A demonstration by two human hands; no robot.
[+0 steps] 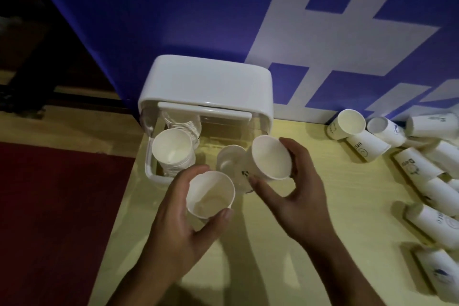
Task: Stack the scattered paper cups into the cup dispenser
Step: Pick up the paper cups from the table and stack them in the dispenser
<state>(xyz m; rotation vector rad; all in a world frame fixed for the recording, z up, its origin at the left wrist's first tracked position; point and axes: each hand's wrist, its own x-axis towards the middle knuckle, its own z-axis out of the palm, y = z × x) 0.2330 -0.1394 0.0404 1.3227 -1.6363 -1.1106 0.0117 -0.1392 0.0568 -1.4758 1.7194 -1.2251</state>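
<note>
My left fingers (196,172) curl round upright cup (210,195), right fingers (295,149) round tilted cup (270,158), mouths up for nesting onto dispenser (206,82) stack (172,149).

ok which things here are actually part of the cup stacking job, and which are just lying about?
Part of the job:
- cup dispenser, lid up
- stacked cups inside it
- left-hand cup, gripped by the left hand
- right-hand cup, gripped by the right hand
- scattered cups on the table

Just there:
- blue-and-white wall
- red floor covering
</note>
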